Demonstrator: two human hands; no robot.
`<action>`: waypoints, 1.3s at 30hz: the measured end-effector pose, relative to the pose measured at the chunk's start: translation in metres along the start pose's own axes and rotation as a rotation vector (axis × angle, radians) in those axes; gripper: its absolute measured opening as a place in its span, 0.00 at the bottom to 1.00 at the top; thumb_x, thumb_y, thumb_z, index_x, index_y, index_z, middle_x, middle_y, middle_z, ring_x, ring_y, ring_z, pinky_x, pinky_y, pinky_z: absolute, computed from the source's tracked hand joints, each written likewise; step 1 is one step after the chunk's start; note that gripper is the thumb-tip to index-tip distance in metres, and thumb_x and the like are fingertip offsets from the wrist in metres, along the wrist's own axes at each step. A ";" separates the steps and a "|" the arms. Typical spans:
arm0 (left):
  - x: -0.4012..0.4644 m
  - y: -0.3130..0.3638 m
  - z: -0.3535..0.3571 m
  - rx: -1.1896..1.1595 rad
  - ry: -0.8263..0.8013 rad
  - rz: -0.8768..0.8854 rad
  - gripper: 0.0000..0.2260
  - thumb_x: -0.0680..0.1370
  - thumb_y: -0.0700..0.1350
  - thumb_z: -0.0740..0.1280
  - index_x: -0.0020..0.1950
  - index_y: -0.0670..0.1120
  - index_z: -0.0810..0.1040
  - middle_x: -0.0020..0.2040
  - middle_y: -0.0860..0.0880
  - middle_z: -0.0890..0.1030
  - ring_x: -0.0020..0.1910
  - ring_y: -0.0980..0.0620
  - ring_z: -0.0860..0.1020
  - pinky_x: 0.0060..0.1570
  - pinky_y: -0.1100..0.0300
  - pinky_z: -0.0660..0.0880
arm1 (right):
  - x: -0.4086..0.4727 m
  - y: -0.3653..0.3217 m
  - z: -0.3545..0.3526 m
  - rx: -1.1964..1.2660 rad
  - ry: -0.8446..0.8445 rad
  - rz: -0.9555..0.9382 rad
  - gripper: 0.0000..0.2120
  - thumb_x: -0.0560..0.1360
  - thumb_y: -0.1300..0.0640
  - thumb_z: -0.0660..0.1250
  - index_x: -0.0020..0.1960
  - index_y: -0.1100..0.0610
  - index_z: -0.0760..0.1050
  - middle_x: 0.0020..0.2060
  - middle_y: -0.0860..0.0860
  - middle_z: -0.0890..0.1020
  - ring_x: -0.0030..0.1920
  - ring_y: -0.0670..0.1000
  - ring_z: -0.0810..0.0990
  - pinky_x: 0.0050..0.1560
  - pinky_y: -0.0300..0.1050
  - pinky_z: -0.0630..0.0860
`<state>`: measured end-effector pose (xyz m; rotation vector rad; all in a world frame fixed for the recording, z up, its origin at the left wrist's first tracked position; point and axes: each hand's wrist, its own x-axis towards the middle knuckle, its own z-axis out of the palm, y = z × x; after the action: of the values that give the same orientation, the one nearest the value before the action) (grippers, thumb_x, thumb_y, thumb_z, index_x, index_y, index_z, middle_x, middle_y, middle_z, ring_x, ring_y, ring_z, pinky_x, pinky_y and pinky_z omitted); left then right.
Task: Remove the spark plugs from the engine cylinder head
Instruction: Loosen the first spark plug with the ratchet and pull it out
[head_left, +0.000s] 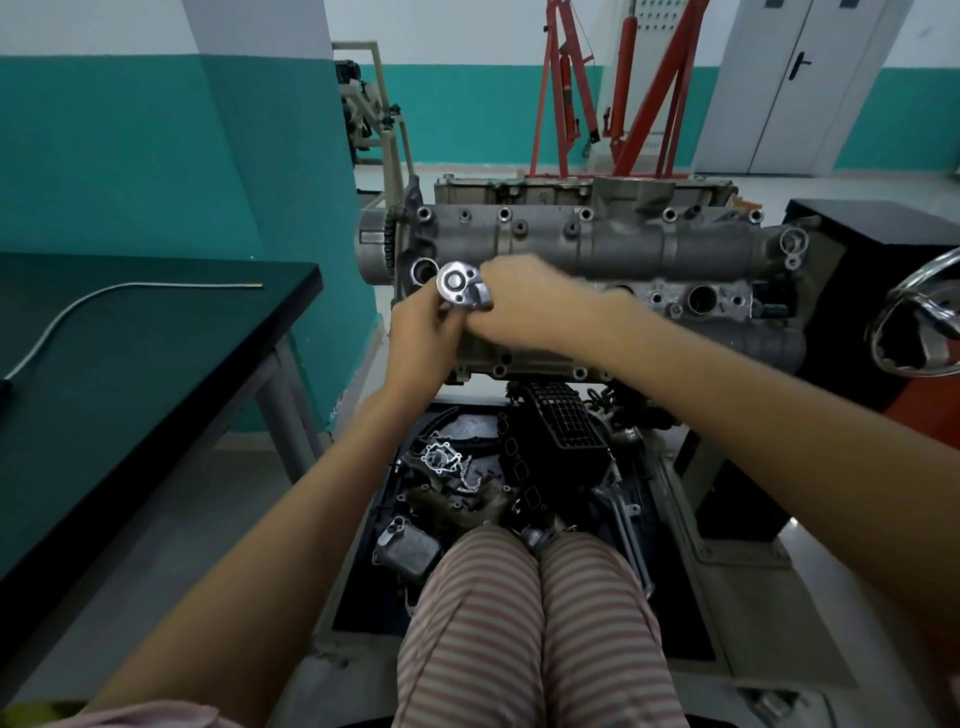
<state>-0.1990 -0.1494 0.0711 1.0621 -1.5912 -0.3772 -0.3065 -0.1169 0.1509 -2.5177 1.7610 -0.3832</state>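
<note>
Hands meet over the near left part of the engine cylinder head (597, 249), a grey cast block mounted crosswise in front of the person, with a toothed sprocket (387, 244) at its left end. The left hand (423, 338) rises from below, its fingers curled up round the underside of a ratchet wrench (460, 286), whose round, shiny head faces the camera. The right hand (511, 299) reaches in from the right, its fingers wrapped over the handle of the same tool just behind the head (the handle itself is hidden under the hand). Both hands thus grasp the wrench, and they touch one another. Whether a socket or extension hangs below the head cannot be told. Several round openings (701, 300) show along the near face of the cylinder head; no spark plug can be made out in them at this size. Below the engine, a dark tray (363, 597) holds loose engine parts, among them a black ribbed manifold (561, 431) and a short length of chain (467, 475). Striped trouser legs (524, 623) fill the bottom centre. A dark-topped table (130, 364) stands at left, carrying a thin bent rod (130, 291). A red engine hoist (618, 88) stands behind.
</note>
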 end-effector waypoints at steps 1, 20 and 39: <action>-0.001 0.000 0.003 0.009 0.034 -0.016 0.07 0.74 0.34 0.64 0.40 0.45 0.74 0.33 0.55 0.74 0.31 0.67 0.71 0.31 0.73 0.64 | 0.004 0.000 -0.008 -0.235 0.054 0.002 0.06 0.75 0.57 0.61 0.40 0.57 0.68 0.38 0.50 0.73 0.37 0.51 0.73 0.33 0.40 0.68; 0.008 0.006 -0.005 0.053 -0.058 0.044 0.13 0.70 0.30 0.63 0.34 0.49 0.70 0.32 0.62 0.71 0.31 0.71 0.71 0.30 0.76 0.63 | -0.003 -0.005 0.001 -0.301 0.128 -0.021 0.07 0.75 0.52 0.58 0.42 0.55 0.66 0.38 0.50 0.71 0.39 0.53 0.72 0.30 0.43 0.62; -0.006 0.003 -0.002 -0.047 0.051 -0.119 0.12 0.71 0.30 0.61 0.35 0.46 0.75 0.30 0.53 0.75 0.29 0.65 0.72 0.28 0.72 0.66 | -0.010 -0.007 0.023 0.213 0.101 -0.037 0.11 0.73 0.58 0.60 0.34 0.53 0.61 0.28 0.47 0.69 0.29 0.46 0.68 0.27 0.39 0.62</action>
<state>-0.1989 -0.1424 0.0701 1.1246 -1.4718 -0.4619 -0.2982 -0.1078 0.1280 -2.4225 1.6103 -0.6727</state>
